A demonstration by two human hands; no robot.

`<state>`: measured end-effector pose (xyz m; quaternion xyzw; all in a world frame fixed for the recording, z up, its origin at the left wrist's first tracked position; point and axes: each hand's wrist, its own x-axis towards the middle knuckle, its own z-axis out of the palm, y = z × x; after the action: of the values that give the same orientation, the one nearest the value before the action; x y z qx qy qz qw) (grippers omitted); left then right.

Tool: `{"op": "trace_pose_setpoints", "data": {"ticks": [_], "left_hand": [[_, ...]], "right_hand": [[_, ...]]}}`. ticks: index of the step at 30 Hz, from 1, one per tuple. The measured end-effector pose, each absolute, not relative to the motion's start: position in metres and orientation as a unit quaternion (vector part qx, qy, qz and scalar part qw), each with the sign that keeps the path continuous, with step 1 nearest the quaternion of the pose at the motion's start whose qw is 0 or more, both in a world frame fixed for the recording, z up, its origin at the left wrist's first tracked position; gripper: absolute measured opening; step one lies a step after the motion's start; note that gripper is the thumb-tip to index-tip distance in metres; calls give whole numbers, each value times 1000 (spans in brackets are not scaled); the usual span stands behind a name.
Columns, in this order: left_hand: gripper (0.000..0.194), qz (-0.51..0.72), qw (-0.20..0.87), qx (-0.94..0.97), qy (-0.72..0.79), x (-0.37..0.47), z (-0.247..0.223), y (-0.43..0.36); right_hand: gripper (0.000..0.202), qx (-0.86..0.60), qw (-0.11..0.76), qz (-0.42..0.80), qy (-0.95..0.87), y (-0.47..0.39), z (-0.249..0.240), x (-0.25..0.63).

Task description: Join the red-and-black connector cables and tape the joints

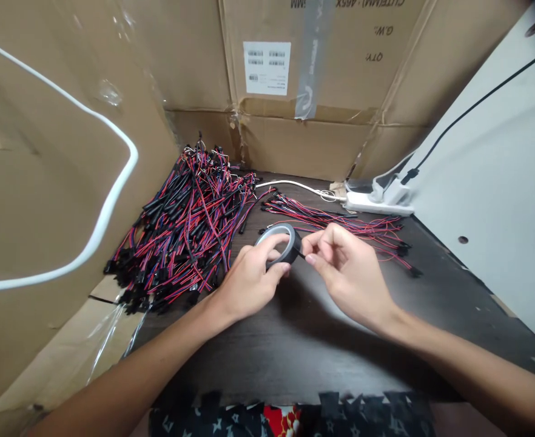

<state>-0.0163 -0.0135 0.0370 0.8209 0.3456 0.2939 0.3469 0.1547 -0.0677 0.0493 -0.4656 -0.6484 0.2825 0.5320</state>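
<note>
Over the middle of the dark table, my left hand [255,276] grips a roll of black tape [296,246], its fingers hooked through the grey core and the thumb on the outside. My right hand [347,270] is closed in a pinch at the roll's right side. A short dark strip, which looks like the tape's loose end [301,255], runs from the roll to the right thumb and fingertip. Just beyond the hands lies a small bunch of red and black wires [331,215] with black connectors. Parts of the roll are hidden behind the left fingers.
A large heap of red, blue and black wire leads [185,218] covers the left of the table [276,352]. A white power strip [376,203] with plugs sits at the back right. Cardboard [199,54] walls the back and left; a white cable [108,200] hangs at left.
</note>
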Motion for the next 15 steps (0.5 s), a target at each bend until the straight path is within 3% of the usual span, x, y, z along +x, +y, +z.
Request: {"op": "trace_pose_setpoints", "data": {"ticks": [3, 8, 11, 15], "left_hand": [[51, 297, 349, 814, 356, -18, 41, -12], [24, 290, 239, 866, 329, -20, 42, -9], [19, 314, 188, 870, 329, -19, 39, -7], [17, 315, 163, 872, 338, -18, 38, -8]], "right_hand": [[28, -469, 510, 271, -669, -80, 50, 151], [22, -464, 513, 255, -675, -82, 47, 155], [14, -505, 487, 202, -683, -74, 43, 160], [52, -552, 412, 145, -710, -65, 37, 164]]}}
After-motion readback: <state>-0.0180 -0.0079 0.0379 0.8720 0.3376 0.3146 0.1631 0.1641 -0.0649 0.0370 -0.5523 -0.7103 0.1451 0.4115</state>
